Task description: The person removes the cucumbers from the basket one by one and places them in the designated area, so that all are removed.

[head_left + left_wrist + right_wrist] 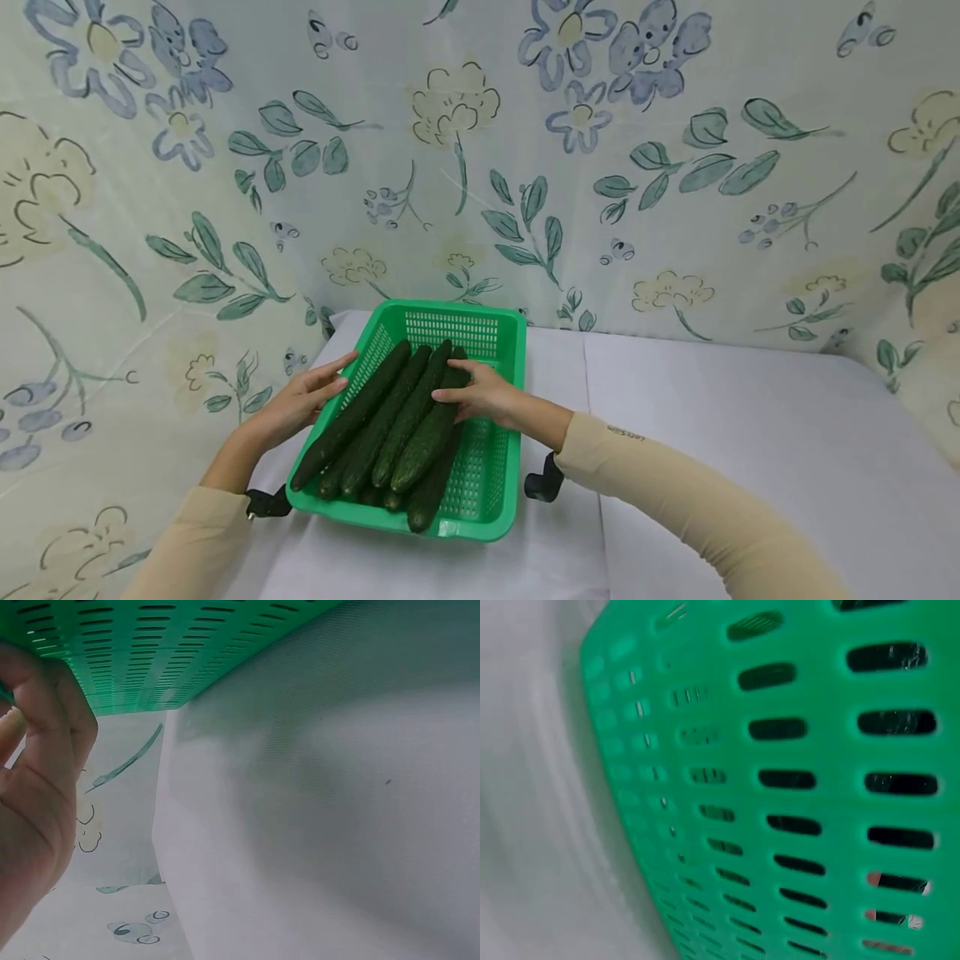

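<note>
A green plastic basket (517,417) with slotted walls holds several dark green cucumbers (375,417), lying lengthwise in a heap on its left side. My left hand (300,400) grips the basket's left rim; in the left wrist view that hand (41,750) has bent fingers at the edge of the slotted wall. My right hand (480,392) reaches over the right rim and holds the upper part of the rightmost top cucumber (423,450), fingers and thumb on either side of it. The basket wall (832,802) fills most of the right wrist view and hides that hand's grip.
The basket stands on a table with a white cloth (712,433), which stretches to the right. Behind and at the left hangs a floral curtain (465,208). Black wrist mounts (543,482) sit close beside the basket.
</note>
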